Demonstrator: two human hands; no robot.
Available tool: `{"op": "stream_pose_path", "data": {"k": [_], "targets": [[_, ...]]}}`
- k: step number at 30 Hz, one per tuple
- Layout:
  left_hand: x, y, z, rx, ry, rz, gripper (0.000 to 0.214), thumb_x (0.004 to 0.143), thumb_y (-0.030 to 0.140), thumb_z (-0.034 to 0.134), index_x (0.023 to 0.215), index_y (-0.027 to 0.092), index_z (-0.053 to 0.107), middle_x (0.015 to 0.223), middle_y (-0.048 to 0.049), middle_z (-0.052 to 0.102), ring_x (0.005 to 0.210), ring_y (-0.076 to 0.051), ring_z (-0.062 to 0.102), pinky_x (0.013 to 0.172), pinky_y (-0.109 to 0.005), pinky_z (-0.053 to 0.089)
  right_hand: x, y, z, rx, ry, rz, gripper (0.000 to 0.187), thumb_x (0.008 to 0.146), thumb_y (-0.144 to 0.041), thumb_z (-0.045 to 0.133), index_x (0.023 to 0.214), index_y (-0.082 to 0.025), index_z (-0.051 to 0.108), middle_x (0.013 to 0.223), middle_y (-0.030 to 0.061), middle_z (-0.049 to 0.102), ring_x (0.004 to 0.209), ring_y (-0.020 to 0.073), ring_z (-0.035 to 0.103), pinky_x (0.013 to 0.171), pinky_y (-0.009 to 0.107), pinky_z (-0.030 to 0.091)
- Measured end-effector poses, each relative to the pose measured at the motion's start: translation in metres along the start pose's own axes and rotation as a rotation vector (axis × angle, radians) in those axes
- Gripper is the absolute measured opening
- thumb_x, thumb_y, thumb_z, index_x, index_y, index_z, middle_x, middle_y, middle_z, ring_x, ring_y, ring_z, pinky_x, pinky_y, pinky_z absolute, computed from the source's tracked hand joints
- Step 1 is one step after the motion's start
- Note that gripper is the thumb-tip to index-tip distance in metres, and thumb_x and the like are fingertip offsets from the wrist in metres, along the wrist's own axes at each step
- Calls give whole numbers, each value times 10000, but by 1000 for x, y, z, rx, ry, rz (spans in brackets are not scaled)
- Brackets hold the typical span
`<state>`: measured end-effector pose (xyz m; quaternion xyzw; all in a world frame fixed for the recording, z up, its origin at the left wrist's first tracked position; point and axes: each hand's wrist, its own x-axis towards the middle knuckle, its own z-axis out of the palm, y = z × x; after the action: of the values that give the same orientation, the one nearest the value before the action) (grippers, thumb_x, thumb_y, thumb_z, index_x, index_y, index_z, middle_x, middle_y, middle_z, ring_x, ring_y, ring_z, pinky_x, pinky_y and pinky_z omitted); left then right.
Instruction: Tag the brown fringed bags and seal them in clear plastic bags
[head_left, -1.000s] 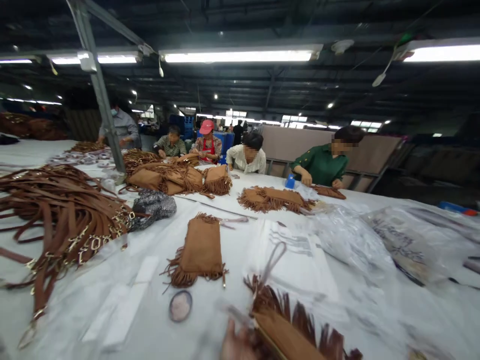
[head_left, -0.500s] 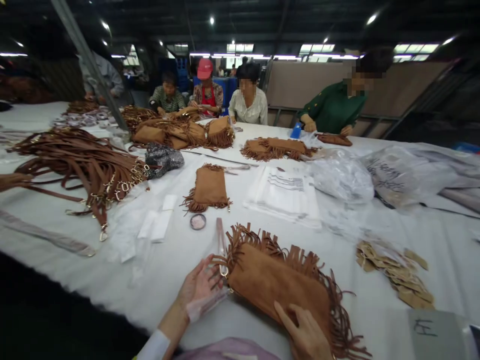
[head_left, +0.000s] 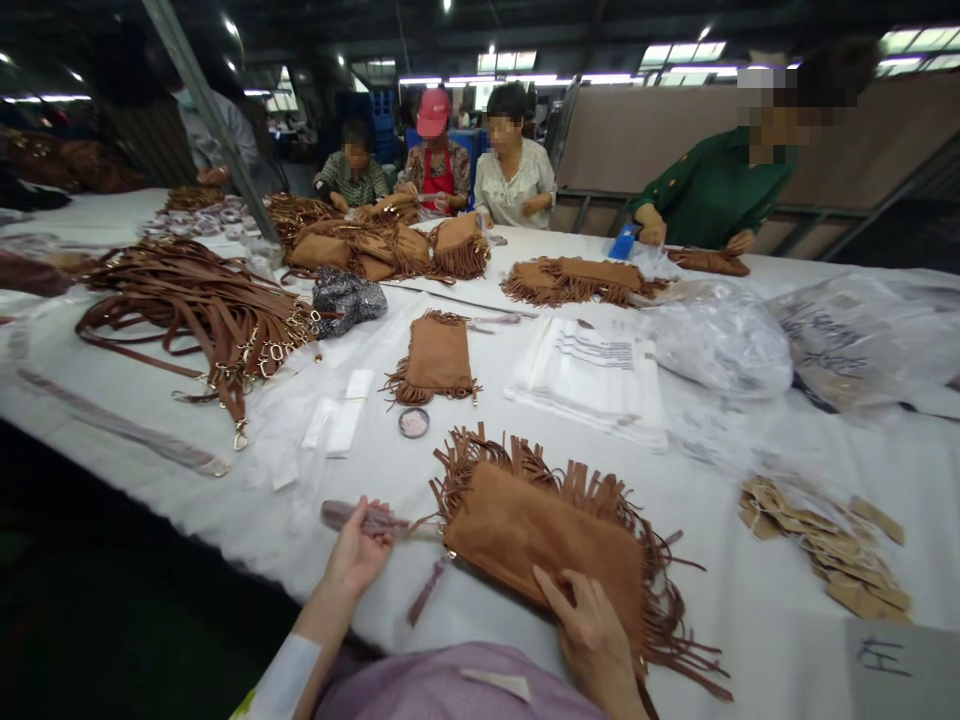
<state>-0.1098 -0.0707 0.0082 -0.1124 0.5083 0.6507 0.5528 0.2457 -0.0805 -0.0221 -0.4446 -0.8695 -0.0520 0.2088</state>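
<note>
A brown suede pouch with fringe (head_left: pixel 544 530) lies flat in front of me, its fringe along the far and right edges. My left hand (head_left: pixel 360 548) is closed around a plastic-wrapped strap (head_left: pixel 341 515) that reaches to the pouch's left corner. A wrapped zipper pull (head_left: pixel 429 590) hangs from that corner onto the table. On the pouch's lower right part rests my right hand (head_left: pixel 589 625), index finger stretched out and the other fingers loosely bent. Beyond the pouch lies a second, smaller-looking fringed pouch (head_left: pixel 439 355).
A heap of brown straps with gold clasps (head_left: pixel 255 340) lies left. White printed bags (head_left: pixel 592 375) sit behind the pouch, clear plastic bags (head_left: pixel 720 340) further right. Tan tags (head_left: pixel 832 555) lie at right. A small round dish (head_left: pixel 413 422) stands mid-table. Several co-workers (head_left: pixel 514 160) work across the table.
My left hand has moved away from the pouch's corner and now grips the wrapped strap, pulled over to the left. My right hand stays on the pouch. The view has turned left.
</note>
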Motion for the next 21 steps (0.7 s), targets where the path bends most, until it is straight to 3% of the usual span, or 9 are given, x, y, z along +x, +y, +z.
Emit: {"op": "stream_pose_path", "data": {"k": [4,7,8,9,10,12,14,17,21], "targets": [[-8,26,-47,69,263,271,96,885,223,560,967,200,516,843,-3,611,695,-100,597,612,-218,477,-9,-4,5,37,-16,42,724,744,45,399,1372,-303,488,1015,93,570,894,224,544,717,331,530],[-18,36,-55,496,498,814,404,763,258,703,1116,231,508,1002,-22,610,871,-156,594,788,-316,496,-6,-5,5,73,-10,54,775,718,44,405,1397,-327,449,1000,86,562,875,225,541,698,331,531],[-22,35,-51,709,469,1002,402,755,279,703,1117,228,534,1037,-38,613,932,-186,589,844,-355,487,-5,-5,4,82,-5,51,793,710,45,403,1405,-337,434,995,83,559,874,225,540,695,331,532],[-26,30,-44,924,342,1135,332,781,301,669,1088,221,572,1051,-53,621,974,-210,584,883,-379,476,-4,-5,4,89,1,48,809,706,47,400,1412,-346,418,992,80,555,876,226,538,696,333,532],[-30,23,-35,1115,130,1195,237,825,313,612,1043,220,609,1050,-62,633,997,-220,581,907,-386,466,-3,-5,3,95,7,43,818,706,48,398,1420,-351,404,991,79,551,881,227,536,701,335,532],[-35,3,-13,1432,-355,1163,205,895,281,496,1025,228,646,1062,-67,654,1024,-215,579,938,-380,451,-2,-4,4,98,17,36,816,715,48,398,1427,-350,390,991,79,544,892,228,531,712,340,530],[-36,-18,5,1673,-602,1080,295,911,220,437,1145,232,615,1172,-75,632,1091,-218,549,973,-392,426,-4,-4,4,90,11,32,795,727,48,398,1423,-337,401,999,81,542,892,226,524,715,340,525],[-33,-38,18,1902,-560,994,395,897,162,385,1252,216,547,1256,-95,582,1131,-233,523,977,-404,409,-9,-10,-1,63,8,54,729,744,47,392,1375,-307,474,1011,88,543,877,216,513,706,326,511],[-16,-40,9,1861,-594,848,372,905,287,373,1221,225,560,1080,-89,641,994,-221,603,904,-356,453,-11,-21,-14,32,-6,121,613,754,22,418,1269,-270,576,974,87,550,832,203,504,676,307,483]]}}
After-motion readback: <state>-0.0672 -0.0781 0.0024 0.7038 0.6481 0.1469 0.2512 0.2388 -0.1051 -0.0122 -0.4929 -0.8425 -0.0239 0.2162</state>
